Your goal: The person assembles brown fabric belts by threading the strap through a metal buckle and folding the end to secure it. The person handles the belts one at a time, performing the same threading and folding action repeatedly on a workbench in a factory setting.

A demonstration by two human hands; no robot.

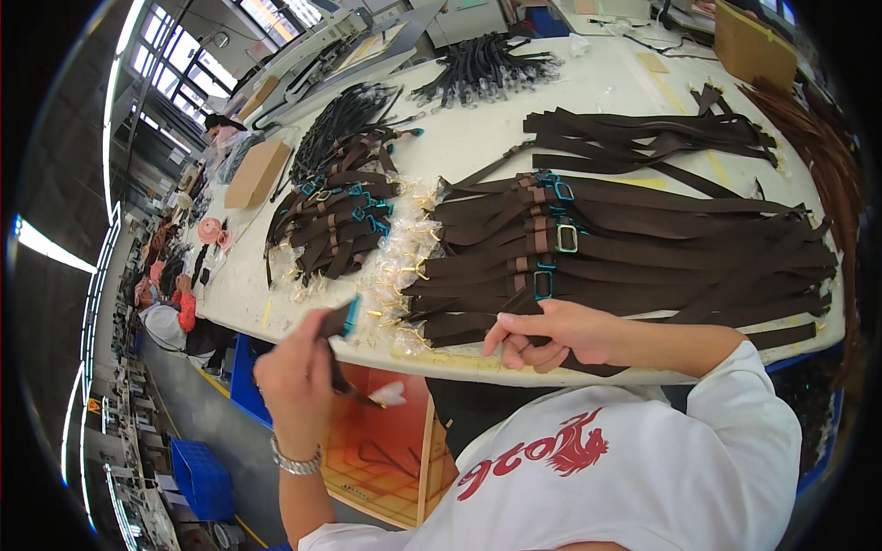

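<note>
My left hand (296, 378), raised off the table's front edge, is closed on a short dark brown strap with a teal-covered buckle (352, 316). Its lower end hangs down with a clear plastic wrap (388, 395) on it. My right hand (560, 335) lies over the near edge of a wide stack of long brown straps (680, 248). Its fingers are curled around a brown strap (595, 369), part of which shows below the palm. Teal and gold buckles (566, 239) line the middle of the stack, and gold hooks in clear plastic (404, 266) lie along its left ends.
Short brown straps with teal buckles (335, 220) are piled to the left. Black straps (487, 69) lie farther back, near a cardboard box (257, 174). More brown straps (643, 138) lie behind the stack. An orange-lined wooden box (395, 441) stands below the table edge.
</note>
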